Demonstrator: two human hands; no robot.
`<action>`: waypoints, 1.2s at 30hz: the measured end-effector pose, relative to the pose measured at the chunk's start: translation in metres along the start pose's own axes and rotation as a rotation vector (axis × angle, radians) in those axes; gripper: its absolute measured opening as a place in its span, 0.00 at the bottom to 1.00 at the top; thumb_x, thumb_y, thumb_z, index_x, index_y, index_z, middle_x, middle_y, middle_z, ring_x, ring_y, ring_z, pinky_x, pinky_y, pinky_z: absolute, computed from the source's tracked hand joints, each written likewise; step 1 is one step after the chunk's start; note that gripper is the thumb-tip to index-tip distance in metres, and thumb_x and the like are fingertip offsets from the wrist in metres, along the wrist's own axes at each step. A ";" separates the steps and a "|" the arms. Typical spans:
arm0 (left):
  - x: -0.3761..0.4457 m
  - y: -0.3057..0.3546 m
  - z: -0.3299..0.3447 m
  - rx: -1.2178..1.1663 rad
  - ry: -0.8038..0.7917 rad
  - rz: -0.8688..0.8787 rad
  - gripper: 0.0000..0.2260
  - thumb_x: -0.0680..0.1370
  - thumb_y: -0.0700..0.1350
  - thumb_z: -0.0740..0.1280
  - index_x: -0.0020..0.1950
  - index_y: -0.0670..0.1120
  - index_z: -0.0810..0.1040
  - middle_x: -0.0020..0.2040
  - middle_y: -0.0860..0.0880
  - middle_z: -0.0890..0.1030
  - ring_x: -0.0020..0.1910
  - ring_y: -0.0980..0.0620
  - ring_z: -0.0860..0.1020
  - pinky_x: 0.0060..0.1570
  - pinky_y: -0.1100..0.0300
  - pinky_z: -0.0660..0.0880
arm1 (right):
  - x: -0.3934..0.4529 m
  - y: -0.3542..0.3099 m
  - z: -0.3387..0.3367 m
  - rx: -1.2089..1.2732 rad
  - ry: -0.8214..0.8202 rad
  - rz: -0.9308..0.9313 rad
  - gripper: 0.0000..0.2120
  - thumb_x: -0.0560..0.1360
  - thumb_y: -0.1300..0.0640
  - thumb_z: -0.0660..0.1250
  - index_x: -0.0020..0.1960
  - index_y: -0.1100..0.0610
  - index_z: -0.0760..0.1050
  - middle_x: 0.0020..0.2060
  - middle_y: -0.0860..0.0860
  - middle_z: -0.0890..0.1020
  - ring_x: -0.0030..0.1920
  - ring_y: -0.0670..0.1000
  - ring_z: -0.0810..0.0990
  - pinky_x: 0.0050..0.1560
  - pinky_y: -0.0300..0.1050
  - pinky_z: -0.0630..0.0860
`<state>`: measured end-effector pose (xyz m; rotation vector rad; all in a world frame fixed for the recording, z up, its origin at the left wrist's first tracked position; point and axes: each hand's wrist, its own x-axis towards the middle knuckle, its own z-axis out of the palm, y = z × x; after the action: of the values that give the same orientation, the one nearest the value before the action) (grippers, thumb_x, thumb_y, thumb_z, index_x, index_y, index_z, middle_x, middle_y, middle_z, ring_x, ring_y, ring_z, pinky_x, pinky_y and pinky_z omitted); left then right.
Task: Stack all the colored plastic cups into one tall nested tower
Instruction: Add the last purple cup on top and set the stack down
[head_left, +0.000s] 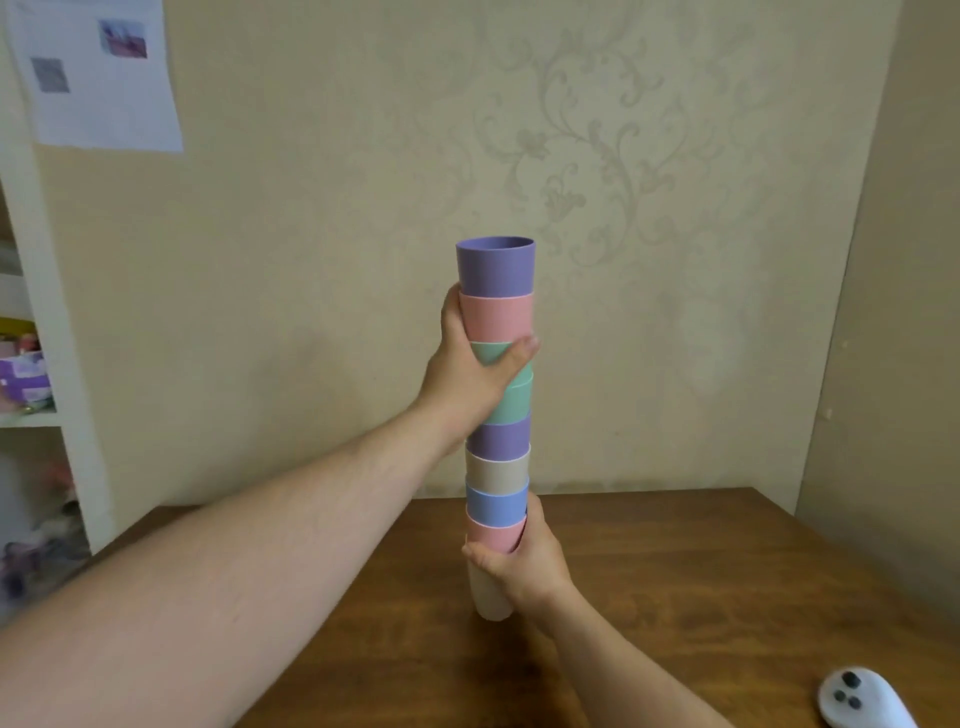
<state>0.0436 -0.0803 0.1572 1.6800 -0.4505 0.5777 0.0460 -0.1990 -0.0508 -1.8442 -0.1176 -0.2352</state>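
Observation:
A tall nested tower of colored plastic cups (497, 462) stands upright on the wooden table (675, 597). A purple cup (496, 267) tops it, above pink, green, purple, beige, blue and pink cups, with a cream cup (485, 597) at the bottom. My left hand (467, 371) wraps the upper part around the pink and green cups. My right hand (524, 564) grips the lower part where the pink cup meets the cream one. No loose cups are in sight.
A white controller (860, 699) lies at the table's near right corner. A white shelf unit (41, 364) with small items stands at the left. Patterned wallpaper rises behind the table, with a paper sheet (98, 73) pinned at upper left.

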 end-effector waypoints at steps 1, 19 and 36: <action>-0.008 -0.014 -0.001 0.026 -0.027 -0.029 0.44 0.74 0.58 0.79 0.82 0.63 0.57 0.64 0.61 0.82 0.60 0.53 0.85 0.60 0.51 0.83 | -0.001 0.001 0.000 0.012 -0.007 -0.001 0.40 0.66 0.47 0.85 0.71 0.35 0.68 0.59 0.39 0.84 0.59 0.46 0.84 0.63 0.53 0.83; -0.111 -0.206 -0.004 0.208 -0.271 -0.472 0.38 0.70 0.48 0.85 0.76 0.60 0.73 0.67 0.59 0.84 0.63 0.61 0.83 0.59 0.62 0.82 | 0.021 0.039 -0.009 -0.280 -0.123 -0.084 0.43 0.62 0.48 0.85 0.72 0.35 0.71 0.62 0.38 0.83 0.62 0.41 0.82 0.64 0.48 0.82; -0.021 -0.274 0.010 0.276 -0.122 -0.484 0.36 0.72 0.49 0.84 0.78 0.53 0.73 0.65 0.54 0.83 0.61 0.52 0.82 0.59 0.57 0.78 | 0.127 0.060 0.023 -0.315 -0.031 -0.012 0.27 0.69 0.52 0.85 0.66 0.49 0.81 0.51 0.44 0.86 0.49 0.43 0.84 0.51 0.44 0.81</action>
<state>0.1894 -0.0405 -0.0731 2.0088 -0.0389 0.1846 0.1842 -0.1993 -0.0853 -2.1610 -0.1179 -0.2435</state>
